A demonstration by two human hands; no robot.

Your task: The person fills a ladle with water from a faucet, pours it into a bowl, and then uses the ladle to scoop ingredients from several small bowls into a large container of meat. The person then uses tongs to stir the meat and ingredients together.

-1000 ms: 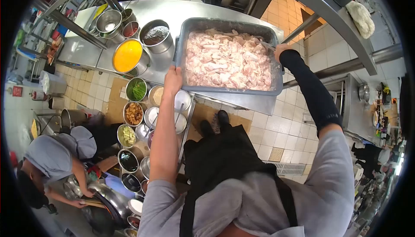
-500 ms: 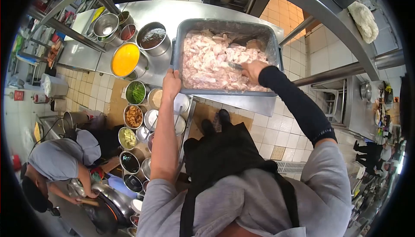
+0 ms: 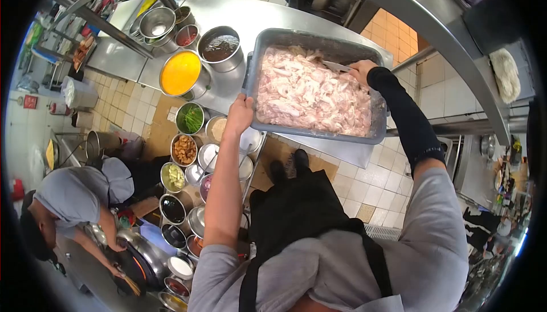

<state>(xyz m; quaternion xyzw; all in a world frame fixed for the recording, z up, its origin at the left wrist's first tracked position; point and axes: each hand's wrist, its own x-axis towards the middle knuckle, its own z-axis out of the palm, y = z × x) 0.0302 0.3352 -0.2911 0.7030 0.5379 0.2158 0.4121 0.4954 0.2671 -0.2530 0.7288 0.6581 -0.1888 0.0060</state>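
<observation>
A large grey tub (image 3: 319,132) on the steel counter holds a heap of pale raw meat pieces (image 3: 310,90), which looks like chicken. My left hand (image 3: 240,113) is closed on the tub's rim at its near left corner. Over the far right part of the meat, my right hand (image 3: 363,73) is wrapped around a metal utensil (image 3: 337,66). Only a flat, shiny length of it shows, pointing left into the meat; its exact kind cannot be made out.
Left of the tub stand a pot of dark liquid (image 3: 220,49) and a pot of orange liquid (image 3: 180,74). Nearer are several ingredient bowls, including chopped greens (image 3: 192,118). A co-worker (image 3: 85,192) bends over a wok at lower left. A steel shelf post (image 3: 473,124) rises at right.
My right hand and the utensil have moved from the near middle of the meat to the tub's far right side. The view has shifted, and my left hand keeps its hold on the rim.
</observation>
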